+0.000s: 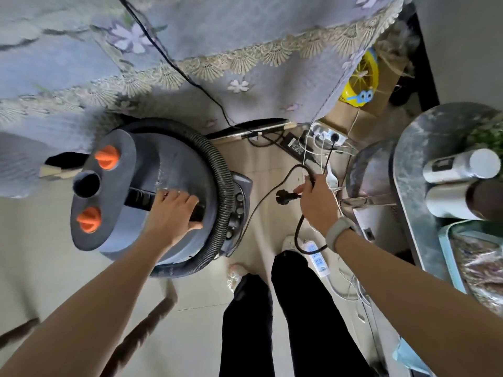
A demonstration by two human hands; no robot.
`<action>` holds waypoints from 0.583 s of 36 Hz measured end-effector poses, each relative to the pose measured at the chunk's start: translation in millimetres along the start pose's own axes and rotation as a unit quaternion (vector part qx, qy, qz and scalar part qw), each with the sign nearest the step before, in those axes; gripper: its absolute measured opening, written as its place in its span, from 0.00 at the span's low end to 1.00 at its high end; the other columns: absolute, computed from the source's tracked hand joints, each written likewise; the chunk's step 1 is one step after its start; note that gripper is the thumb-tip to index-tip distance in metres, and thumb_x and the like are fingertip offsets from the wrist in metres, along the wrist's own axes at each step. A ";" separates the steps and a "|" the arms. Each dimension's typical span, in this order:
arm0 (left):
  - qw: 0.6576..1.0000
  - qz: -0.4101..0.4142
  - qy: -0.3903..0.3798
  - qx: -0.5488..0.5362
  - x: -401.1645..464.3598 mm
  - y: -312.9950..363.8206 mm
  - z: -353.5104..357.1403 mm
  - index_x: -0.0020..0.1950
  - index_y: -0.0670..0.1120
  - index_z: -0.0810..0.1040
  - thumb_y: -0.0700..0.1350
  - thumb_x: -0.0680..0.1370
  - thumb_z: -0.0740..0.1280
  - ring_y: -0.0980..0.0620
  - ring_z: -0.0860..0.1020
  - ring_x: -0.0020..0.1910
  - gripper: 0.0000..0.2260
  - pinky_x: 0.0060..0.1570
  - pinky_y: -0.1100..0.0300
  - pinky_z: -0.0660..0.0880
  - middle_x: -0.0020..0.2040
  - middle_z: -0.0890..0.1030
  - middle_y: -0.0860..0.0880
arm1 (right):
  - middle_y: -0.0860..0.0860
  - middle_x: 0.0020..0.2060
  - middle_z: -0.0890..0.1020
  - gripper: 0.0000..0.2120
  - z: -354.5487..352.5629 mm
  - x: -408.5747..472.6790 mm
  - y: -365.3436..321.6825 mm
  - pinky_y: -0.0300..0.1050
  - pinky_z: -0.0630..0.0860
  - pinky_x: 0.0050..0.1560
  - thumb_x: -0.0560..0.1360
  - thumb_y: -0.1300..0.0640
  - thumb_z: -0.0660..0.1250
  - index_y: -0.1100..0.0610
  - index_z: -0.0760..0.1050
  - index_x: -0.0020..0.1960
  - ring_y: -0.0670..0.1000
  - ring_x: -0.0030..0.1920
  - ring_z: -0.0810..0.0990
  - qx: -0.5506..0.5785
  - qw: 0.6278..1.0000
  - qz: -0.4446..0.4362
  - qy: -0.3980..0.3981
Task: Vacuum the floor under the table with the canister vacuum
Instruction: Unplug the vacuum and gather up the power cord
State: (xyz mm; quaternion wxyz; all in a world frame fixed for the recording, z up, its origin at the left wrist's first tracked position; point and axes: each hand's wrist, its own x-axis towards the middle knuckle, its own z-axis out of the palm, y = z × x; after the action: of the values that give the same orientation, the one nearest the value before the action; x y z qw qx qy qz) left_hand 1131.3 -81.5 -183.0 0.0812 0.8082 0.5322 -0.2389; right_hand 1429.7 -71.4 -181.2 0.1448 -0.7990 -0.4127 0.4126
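Two hands busy, as I read it. Left hand (174,210) curls round the black handle (141,198) atop the grey canister vacuum (152,191), which stands on the floor at left, just near of the table's hanging cloth (245,50). Right hand (317,202) pinches the black plug (285,197) and grips a loop of its cord (299,170). White power strip (315,254) lies near the feet.

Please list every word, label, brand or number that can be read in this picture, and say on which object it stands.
None can be read.
Black rectangular power adapter on the floor: a pale label, too small and blurred.
White cylindrical bottle on the round grey table: a dark label, blurred.
Grey round canister vacuum: no print visible.
White power strip: no legible marks.
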 end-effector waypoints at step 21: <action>0.994 -0.035 0.005 -0.106 -22.8 -54.2 -27.2 0.51 0.41 0.76 0.52 0.65 0.77 0.42 0.78 0.47 0.22 0.52 0.52 0.67 0.44 0.81 0.43 | 0.63 0.53 0.79 0.17 -18.4 -5.2 -13.4 0.52 0.70 0.49 0.83 0.55 0.47 0.65 0.63 0.64 0.65 0.53 0.79 -0.064 0.972 0.097 0.203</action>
State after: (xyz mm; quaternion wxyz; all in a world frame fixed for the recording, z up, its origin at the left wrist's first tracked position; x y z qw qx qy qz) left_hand 1083.5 -67.0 -141.8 0.1555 0.7770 0.5829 -0.1796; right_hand 1435.1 -65.2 -159.3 0.1333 -0.9098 -0.3211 0.2265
